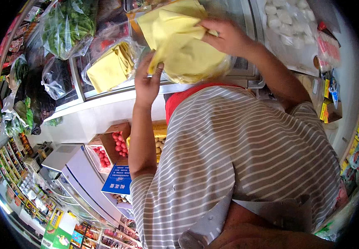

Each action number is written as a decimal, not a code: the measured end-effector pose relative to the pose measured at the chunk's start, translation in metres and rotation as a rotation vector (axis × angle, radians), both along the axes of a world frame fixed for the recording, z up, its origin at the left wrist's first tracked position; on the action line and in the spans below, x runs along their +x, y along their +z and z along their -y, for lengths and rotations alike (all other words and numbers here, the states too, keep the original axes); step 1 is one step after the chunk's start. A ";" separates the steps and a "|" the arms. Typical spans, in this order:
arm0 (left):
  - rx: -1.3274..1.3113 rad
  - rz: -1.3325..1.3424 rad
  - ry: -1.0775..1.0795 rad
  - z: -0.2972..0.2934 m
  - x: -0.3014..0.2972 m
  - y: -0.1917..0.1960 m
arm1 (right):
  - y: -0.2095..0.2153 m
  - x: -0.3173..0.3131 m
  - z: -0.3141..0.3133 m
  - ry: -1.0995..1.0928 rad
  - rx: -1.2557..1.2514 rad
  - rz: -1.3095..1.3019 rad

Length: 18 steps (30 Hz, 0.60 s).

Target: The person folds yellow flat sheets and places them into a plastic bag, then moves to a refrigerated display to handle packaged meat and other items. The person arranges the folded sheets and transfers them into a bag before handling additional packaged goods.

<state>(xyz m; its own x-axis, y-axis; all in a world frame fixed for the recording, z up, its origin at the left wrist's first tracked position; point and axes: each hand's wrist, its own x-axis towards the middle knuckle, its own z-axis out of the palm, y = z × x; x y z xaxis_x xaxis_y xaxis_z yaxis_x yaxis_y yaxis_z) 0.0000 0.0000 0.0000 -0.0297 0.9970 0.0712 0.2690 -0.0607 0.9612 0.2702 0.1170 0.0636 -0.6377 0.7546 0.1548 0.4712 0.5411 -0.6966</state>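
Observation:
A stack of thin yellow sheets (pixel 187 58) lies partly in a clear plastic bag on the glass lid of a chest freezer (pixel 104 93). My right hand (pixel 225 37) grips the folded upper sheets from the right. My left hand (pixel 146 81) pinches the lower left edge of the same stack between thumb and fingers. Both arms reach forward over my grey striped shirt (pixel 237 157).
A second bag of yellow sheets (pixel 109 68) lies to the left, with bagged greens (pixel 69 25) beyond it. A bag of white lumps (pixel 287 20) sits at the right. Below stand boxes of red fruit (pixel 119 143), a white freezer (pixel 75 166) and shelves of packets (pixel 17 174).

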 end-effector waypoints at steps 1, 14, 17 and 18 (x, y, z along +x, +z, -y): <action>0.075 -0.099 -0.033 0.000 0.006 -0.002 | -0.021 0.012 0.008 -0.060 -0.149 0.042; -0.188 -0.481 0.307 -0.045 -0.017 -0.099 | -0.151 -0.035 -0.038 -0.385 -0.126 0.110; 0.070 -0.593 0.304 -0.040 -0.016 -0.085 | -0.118 -0.032 -0.023 -0.316 0.107 0.239; 0.167 -0.618 0.167 -0.032 -0.015 -0.085 | -0.118 -0.016 -0.009 -0.129 0.109 0.304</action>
<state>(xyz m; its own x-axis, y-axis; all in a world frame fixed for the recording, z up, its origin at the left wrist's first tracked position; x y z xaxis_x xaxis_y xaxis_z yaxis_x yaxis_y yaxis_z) -0.0149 0.0316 -0.0850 -0.0872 0.9567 0.2778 0.7866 -0.1050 0.6085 0.2537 0.1258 -0.0548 -0.5674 0.8215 0.0565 0.7179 0.5271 -0.4548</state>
